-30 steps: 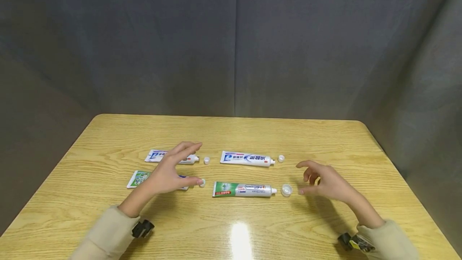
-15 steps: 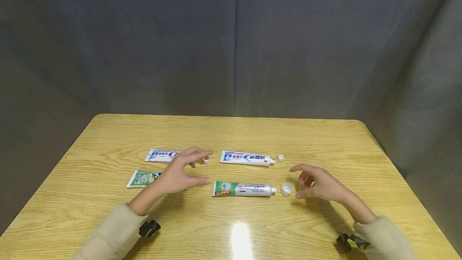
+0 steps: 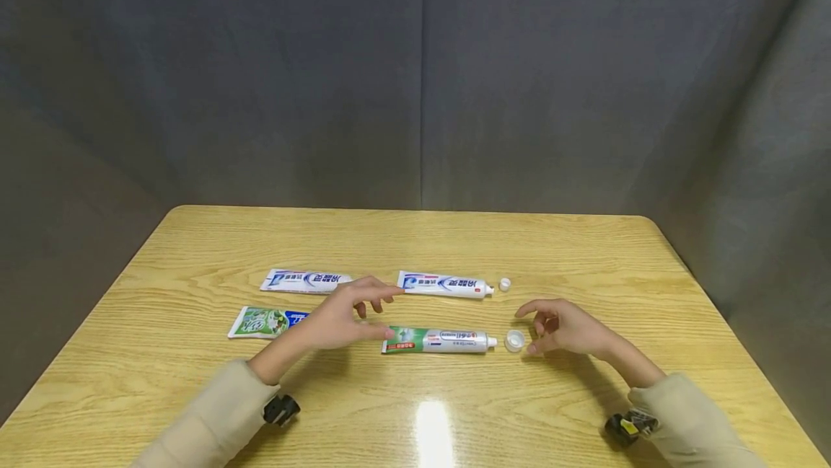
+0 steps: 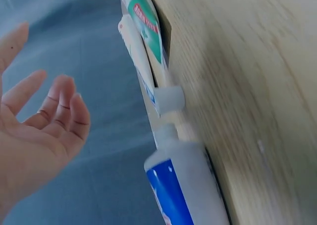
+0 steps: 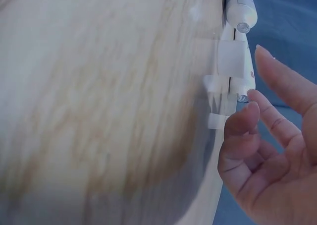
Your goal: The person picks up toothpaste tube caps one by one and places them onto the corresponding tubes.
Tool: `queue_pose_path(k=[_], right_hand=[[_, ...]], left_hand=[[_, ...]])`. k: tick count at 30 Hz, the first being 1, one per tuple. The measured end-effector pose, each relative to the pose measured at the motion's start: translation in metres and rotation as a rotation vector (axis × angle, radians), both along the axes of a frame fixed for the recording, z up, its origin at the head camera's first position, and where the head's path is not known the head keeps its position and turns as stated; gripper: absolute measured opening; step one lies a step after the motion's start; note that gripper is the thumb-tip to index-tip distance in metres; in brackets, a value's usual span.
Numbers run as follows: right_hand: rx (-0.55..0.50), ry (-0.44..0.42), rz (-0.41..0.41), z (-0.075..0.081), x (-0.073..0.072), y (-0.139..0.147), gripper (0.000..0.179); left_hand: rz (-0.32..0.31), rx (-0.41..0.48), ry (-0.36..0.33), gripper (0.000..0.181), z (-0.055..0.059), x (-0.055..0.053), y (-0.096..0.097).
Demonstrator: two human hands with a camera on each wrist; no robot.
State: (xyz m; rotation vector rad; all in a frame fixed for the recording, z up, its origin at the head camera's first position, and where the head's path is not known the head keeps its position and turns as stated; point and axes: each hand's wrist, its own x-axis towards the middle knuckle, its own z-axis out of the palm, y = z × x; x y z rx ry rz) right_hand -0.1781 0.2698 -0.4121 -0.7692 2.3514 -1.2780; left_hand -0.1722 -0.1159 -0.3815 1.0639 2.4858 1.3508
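My left hand (image 3: 344, 316), fingers spread and holding nothing, hovers by the tail end of a green and silver toothpaste tube (image 3: 448, 341). That tube lies uncapped, nozzle to the right. Beyond its nozzle sits a white cap (image 3: 515, 341). My right hand (image 3: 568, 327) is just right of this cap, thumb and fingers apart with nothing between them; the right wrist view shows the cap (image 5: 232, 58) ahead of the thumb. A green, white and blue toothpaste tube (image 3: 269, 322) lies partly behind the left hand. In the left wrist view a white cap (image 4: 170, 99) stands before its nozzle.
Two white and blue toothpaste tubes lie in the back row, one at left (image 3: 301, 280) and one at right (image 3: 444, 285). A small white cap (image 3: 505, 284) stands by the right one's nozzle. A grey curtain (image 3: 415, 78) hangs behind the wooden table (image 3: 415, 237).
My left hand has moved right, from over the left tubes to the tail of the green and silver tube. My right hand has shifted slightly left toward the cap. Tubes and caps have stayed put.
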Motion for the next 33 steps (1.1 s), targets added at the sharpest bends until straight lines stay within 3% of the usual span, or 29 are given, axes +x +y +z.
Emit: queue_pose_path(k=[10,22,33], right_hand=[[-0.034,-0.093,-0.023,-0.002,0.002,-0.005,0.05],[0.0,-0.084,-0.027,-0.006,0.002,-0.009,0.044],[0.021,-0.086,-0.017,-0.007,0.001,-0.012,0.041]], left_hand=[[-0.036,0.009,-0.015,0.054,-0.006,-0.001,0.015],[-0.076,0.001,-0.072,0.05,-0.015,-0.006,0.033],[-0.04,-0.055,-0.137,0.048,-0.02,-0.006,0.047]])
